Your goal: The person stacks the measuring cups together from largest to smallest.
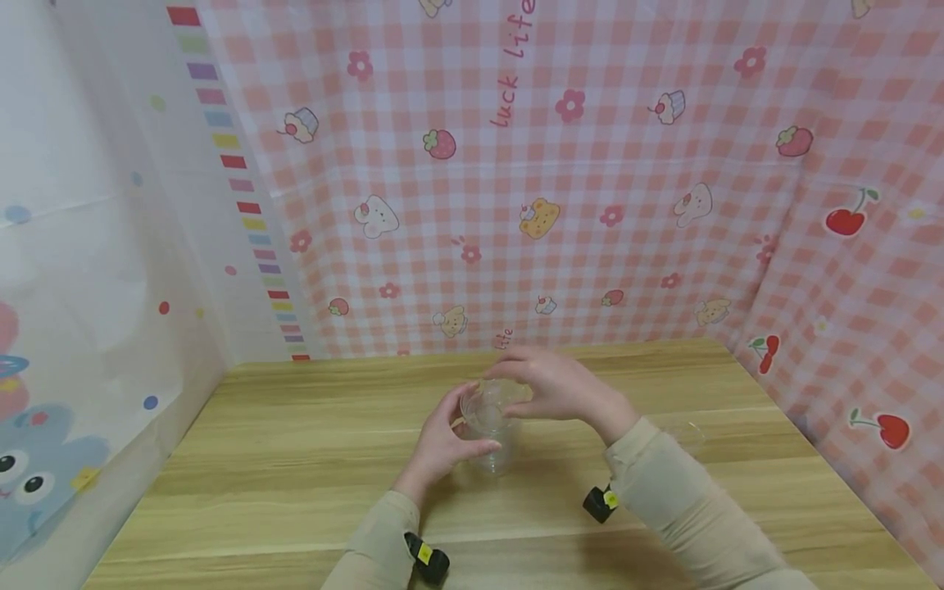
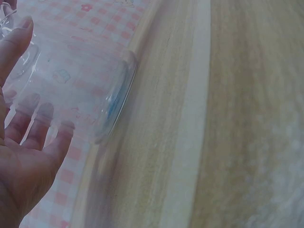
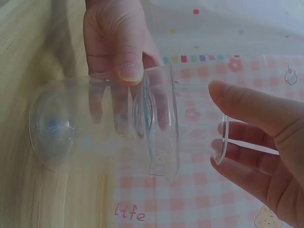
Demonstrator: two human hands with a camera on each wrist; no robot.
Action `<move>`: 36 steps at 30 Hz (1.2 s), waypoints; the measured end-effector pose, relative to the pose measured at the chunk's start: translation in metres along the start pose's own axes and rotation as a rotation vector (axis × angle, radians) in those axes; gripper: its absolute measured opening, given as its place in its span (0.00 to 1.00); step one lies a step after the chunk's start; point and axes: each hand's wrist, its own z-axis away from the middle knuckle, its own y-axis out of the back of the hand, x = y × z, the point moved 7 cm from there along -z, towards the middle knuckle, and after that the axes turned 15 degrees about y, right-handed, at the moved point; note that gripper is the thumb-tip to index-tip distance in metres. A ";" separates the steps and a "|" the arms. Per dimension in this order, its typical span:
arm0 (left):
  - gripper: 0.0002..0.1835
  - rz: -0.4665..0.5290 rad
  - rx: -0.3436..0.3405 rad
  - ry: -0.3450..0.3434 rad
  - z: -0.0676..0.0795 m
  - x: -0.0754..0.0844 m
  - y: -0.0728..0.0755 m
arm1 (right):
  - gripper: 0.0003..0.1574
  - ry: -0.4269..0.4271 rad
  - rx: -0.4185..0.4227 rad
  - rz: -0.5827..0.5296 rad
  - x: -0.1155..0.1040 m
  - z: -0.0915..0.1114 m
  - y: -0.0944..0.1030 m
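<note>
A large clear jar (image 3: pixel 71 128) with a rounded lower edge stands upright on the wooden table. My left hand (image 1: pixel 441 442) holds it round its upper part, thumb on the near side and fingers spread behind it, which show through the clear wall in the right wrist view. Above the jar's flared mouth, my right hand (image 1: pixel 560 389) pinches the rim of a smaller clear cup-like piece (image 3: pixel 197 114) between thumb and fingers. That piece lines up with the jar's mouth, its inner end overlapping the opening.
On the table (image 1: pixel 295 475), a faint clear round object (image 1: pixel 686 434) lies beyond my right forearm. Pink checked cloth (image 1: pixel 619 254) hangs behind the table and along the right, with a white printed sheet (image 1: pixel 96 238) at the left.
</note>
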 end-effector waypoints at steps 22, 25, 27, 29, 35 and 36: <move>0.48 -0.005 0.031 0.001 -0.019 -0.032 0.001 | 0.31 -0.061 -0.077 -0.030 0.002 -0.004 -0.022; 0.48 -0.012 0.033 -0.007 -0.019 -0.032 0.001 | 0.32 -0.072 -0.088 -0.047 0.003 -0.005 -0.025; 0.48 -0.018 0.035 -0.008 -0.019 -0.032 0.001 | 0.32 -0.076 -0.095 -0.053 0.004 -0.005 -0.027; 0.47 -0.015 0.037 -0.006 -0.019 -0.032 0.001 | 0.33 -0.075 -0.097 -0.055 0.004 -0.005 -0.028; 0.47 -0.006 0.034 -0.009 -0.019 -0.032 0.001 | 0.33 -0.076 -0.115 -0.042 0.004 -0.007 -0.031; 0.47 -0.005 0.033 -0.006 -0.019 -0.032 0.001 | 0.32 -0.079 -0.119 -0.042 0.004 -0.007 -0.032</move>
